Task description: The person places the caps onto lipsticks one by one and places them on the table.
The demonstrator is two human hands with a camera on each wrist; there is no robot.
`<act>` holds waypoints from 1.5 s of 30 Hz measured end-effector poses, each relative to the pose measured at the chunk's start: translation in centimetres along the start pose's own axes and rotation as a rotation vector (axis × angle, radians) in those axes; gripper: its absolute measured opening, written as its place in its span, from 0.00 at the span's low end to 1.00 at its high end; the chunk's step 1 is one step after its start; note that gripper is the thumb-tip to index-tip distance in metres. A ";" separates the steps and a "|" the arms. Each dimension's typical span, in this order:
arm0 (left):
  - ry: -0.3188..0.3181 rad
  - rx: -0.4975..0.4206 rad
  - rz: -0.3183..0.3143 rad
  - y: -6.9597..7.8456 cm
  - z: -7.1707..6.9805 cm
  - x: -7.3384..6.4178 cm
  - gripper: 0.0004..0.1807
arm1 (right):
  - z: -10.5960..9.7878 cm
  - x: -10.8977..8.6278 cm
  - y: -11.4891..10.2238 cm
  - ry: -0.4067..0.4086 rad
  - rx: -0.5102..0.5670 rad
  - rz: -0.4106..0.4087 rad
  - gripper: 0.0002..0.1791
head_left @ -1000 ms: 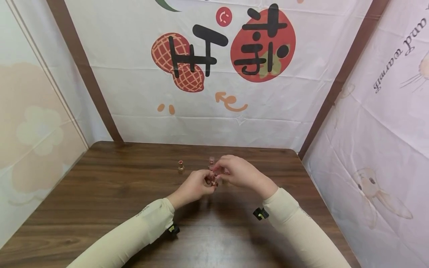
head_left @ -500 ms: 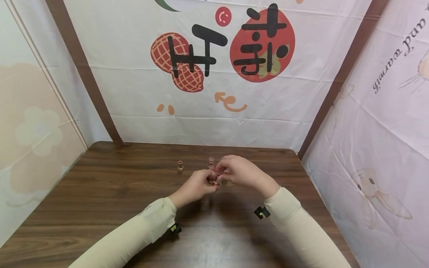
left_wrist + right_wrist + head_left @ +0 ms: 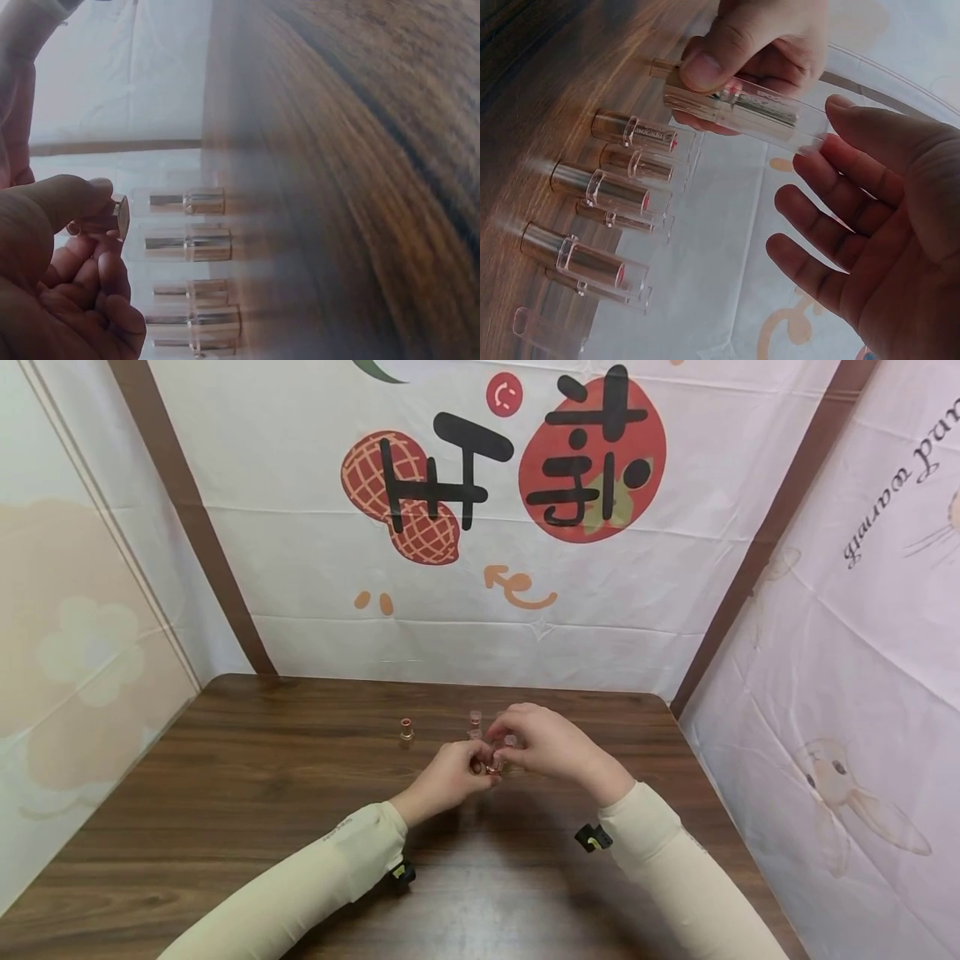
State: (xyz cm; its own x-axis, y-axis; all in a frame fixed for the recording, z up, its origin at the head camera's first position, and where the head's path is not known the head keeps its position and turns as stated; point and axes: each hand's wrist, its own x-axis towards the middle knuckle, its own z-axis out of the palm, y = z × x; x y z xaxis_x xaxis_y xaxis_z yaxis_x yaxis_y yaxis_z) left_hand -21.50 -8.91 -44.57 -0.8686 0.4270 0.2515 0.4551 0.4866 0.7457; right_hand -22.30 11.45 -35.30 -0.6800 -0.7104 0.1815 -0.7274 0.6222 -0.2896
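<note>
My left hand (image 3: 450,775) grips the gold base of a lipstick (image 3: 761,109) between thumb and fingers. A clear cap (image 3: 810,127) encloses the lipstick's upper part. At that cap's far end, my right hand (image 3: 885,202) pinches it with thumb and forefinger, its other fingers loosely spread. In the left wrist view, the lipstick's gold end (image 3: 120,217) shows beside the thumb. Several clear-capped lipsticks (image 3: 604,191) stand upright on the table just beyond the hands. In the head view, the hands hide part of this group.
Left of the group stands a gold lipstick tube (image 3: 406,729) with its top uncovered. A loose clear piece like a cap (image 3: 544,330) appears near the group. The brown wooden table (image 3: 225,793) meets a printed cloth wall (image 3: 450,647) behind.
Both hands have shifted slightly to the right together, with the lipstick still between them. The standing lipsticks and the separate gold tube have stayed in place.
</note>
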 end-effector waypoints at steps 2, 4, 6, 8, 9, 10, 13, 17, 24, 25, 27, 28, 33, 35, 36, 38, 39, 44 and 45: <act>0.004 0.000 -0.017 0.0 0.2 0.0 0.09 | -0.1 -0.2 0.2 0.011 0.006 0.005 0.12; 0.008 0.003 -0.031 0.0 0.4 0.1 0.09 | -0.1 -0.4 0.4 0.022 0.011 0.009 0.12; 0.007 0.011 -0.040 0.0 0.7 0.1 0.09 | -0.1 -0.6 0.6 0.031 0.019 0.016 0.13; 0.002 0.014 -0.050 -0.1 0.9 0.2 0.09 | -0.2 -0.7 0.7 0.040 0.028 0.021 0.14; 0.001 0.018 -0.053 -0.1 1.0 0.2 0.09 | -0.2 -0.8 0.8 0.046 0.034 0.026 0.14; 0.000 0.020 -0.060 -0.1 1.1 0.3 0.08 | -0.2 -0.9 0.9 0.053 0.040 0.033 0.15; 0.000 0.016 -0.070 -0.5 1.6 0.6 0.08 | -0.3 -1.1 1.0 0.080 0.061 0.051 0.15; 0.006 0.012 -0.078 -0.7 2.3 1.0 0.08 | -0.5 -1.4 1.2 0.111 0.076 0.077 0.14; -0.011 -0.048 -0.133 -0.5 3.3 1.6 0.07 | -0.7 -1.6 1.5 0.143 0.067 0.076 0.11; -0.019 -0.064 -0.143 -0.5 3.4 1.7 0.07 | -0.7 -1.6 1.5 0.146 0.061 0.078 0.11; -0.035 -0.083 -0.162 -0.5 3.8 1.8 0.07 | -0.7 -1.6 1.6 0.146 0.056 0.085 0.11; -0.041 -0.088 -0.167 -0.5 4.0 1.9 0.08 | -0.7 -1.7 1.6 0.146 0.056 0.087 0.11; -0.041 -0.032 -0.159 -0.8 4.7 2.4 0.09 | -0.9 -1.9 1.6 0.143 0.057 0.101 0.11; -0.045 -0.018 -0.147 -0.9 5.0 2.5 0.09 | -0.9 -2.0 1.7 0.136 0.062 0.108 0.11; -0.048 -0.013 -0.149 -0.9 5.1 2.6 0.09 | -0.9 -2.0 1.6 0.133 0.064 0.112 0.10; -0.056 -0.009 -0.147 -0.9 5.3 2.7 0.09 | -1.0 -2.1 1.6 0.129 0.069 0.116 0.10; -0.056 -0.003 -0.145 -0.9 5.4 2.8 0.09 | -1.0 -2.1 1.6 0.128 0.071 0.117 0.10; -0.055 0.024 -0.147 -0.6 5.6 3.0 0.08 | -1.0 -2.2 1.7 0.131 0.073 0.119 0.10; -0.054 0.038 -0.139 -0.6 5.6 3.1 0.08 | -1.0 -2.2 1.7 0.130 0.073 0.120 0.10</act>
State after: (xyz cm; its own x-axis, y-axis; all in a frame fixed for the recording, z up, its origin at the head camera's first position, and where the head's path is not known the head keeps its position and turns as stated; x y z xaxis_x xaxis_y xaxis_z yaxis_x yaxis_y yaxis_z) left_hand -23.33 -3.62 -47.73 -0.9123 0.3937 0.1131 0.3393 0.5715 0.7472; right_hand -22.13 14.39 -35.25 -0.7711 -0.5813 0.2597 -0.6349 0.6711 -0.3828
